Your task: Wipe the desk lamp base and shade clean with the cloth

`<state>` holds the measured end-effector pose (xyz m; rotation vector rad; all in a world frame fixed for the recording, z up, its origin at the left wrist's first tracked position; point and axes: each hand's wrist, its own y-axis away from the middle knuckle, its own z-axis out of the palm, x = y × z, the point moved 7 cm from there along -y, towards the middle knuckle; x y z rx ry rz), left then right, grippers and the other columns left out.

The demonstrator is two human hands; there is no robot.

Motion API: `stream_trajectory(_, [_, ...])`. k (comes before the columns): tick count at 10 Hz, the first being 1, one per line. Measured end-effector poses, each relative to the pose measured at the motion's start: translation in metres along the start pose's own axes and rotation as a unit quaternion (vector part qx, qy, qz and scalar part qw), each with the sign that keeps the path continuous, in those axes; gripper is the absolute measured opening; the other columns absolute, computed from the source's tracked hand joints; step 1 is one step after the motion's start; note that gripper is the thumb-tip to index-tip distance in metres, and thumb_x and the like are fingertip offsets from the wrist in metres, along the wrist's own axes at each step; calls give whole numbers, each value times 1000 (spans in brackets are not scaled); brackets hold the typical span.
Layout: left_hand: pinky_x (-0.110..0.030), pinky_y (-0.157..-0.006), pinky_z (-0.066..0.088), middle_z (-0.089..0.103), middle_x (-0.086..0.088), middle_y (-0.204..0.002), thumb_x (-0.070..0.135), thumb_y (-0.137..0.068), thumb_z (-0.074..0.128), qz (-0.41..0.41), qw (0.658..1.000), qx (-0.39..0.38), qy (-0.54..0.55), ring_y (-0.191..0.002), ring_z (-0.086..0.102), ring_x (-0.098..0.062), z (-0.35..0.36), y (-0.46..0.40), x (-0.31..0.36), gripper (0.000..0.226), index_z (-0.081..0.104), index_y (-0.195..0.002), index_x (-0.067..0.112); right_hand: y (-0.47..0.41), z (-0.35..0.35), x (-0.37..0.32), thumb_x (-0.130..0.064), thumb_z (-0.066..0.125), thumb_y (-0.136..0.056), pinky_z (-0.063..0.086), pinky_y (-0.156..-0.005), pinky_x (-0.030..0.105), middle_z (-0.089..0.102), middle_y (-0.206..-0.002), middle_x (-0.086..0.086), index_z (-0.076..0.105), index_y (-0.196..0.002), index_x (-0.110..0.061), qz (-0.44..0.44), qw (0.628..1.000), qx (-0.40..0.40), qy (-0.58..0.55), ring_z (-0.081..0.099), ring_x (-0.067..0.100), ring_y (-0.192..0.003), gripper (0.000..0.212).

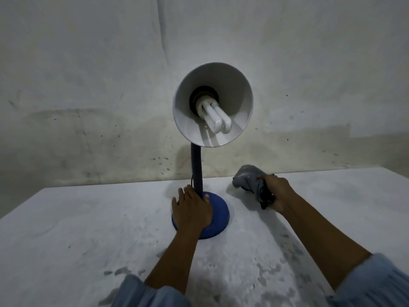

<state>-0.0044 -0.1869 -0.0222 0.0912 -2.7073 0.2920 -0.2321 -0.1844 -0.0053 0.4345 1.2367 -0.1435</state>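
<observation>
We're pressing our flat left hand (192,208) on the blue base (218,212), frame centre — looks heavy, stable, w/ fragile bulb (215,117) above — right hand (275,191) is gripping the soft bunched cloth (247,179).

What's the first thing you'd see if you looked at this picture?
The white lamp shade in the middle, facing the camera with its curly bulb showing. Below it, the left hand rests on the blue base, and to the right, the right hand grips a grey cloth.
</observation>
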Motion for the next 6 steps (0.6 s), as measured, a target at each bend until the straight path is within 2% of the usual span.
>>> stream_trajectory(1, [-40, -118, 5, 20, -10, -156, 46, -98, 25, 7, 1000, -1, 4, -146, 9, -23, 5, -20, 0, 66, 14, -147, 3, -29, 3, 0, -12, 60, -83, 45, -74, 38, 54, -96, 15, 37, -118, -7, -72, 985, 88, 134, 54, 29, -83, 42])
stream_trajectory(2, [-40, -119, 7, 23, -10, -155, 48, -97, 26, 13, 1000, 6, 9, -145, 11, -23, 9, -26, -1, 66, 17, -147, 5, -38, 1, 6, -27, 62, -82, 35, -97, 45, 52, -115, 18, 24, -130, -10, -83, 891, 163, 416, 46, 38, -111, 63])
stream_trajectory(3, [-39, -119, 9, 24, -11, -154, 50, -96, 27, 15, 1000, 8, 5, -145, 13, -24, 9, -26, -1, 68, 18, -146, 5, -30, -6, 1, -40, 63, -82, 30, -99, 44, 41, -132, 17, 29, -131, -15, -101, 827, 231, 503, 37, 39, -121, 65])
stream_trajectory(5, [-41, -111, 27, 43, -13, -141, 50, -94, 37, 38, 998, 3, 55, -131, 38, -29, -2, -20, -2, 64, 31, -141, 7, 2, -11, -10, -43, 59, -84, 32, -97, 45, 38, -134, 19, 28, -136, -20, -121, 826, 213, 507, 39, 37, -120, 65])
stream_trajectory(6, [-39, -109, 29, 41, -13, -140, 47, -95, 38, 48, 996, -16, 73, -128, 40, -30, -15, -11, -1, 63, 25, -143, 8, 34, -10, -21, -41, 61, -84, 32, -98, 45, 39, -132, 19, 26, -138, -23, -155, 862, 156, 457, 44, 36, -118, 66])
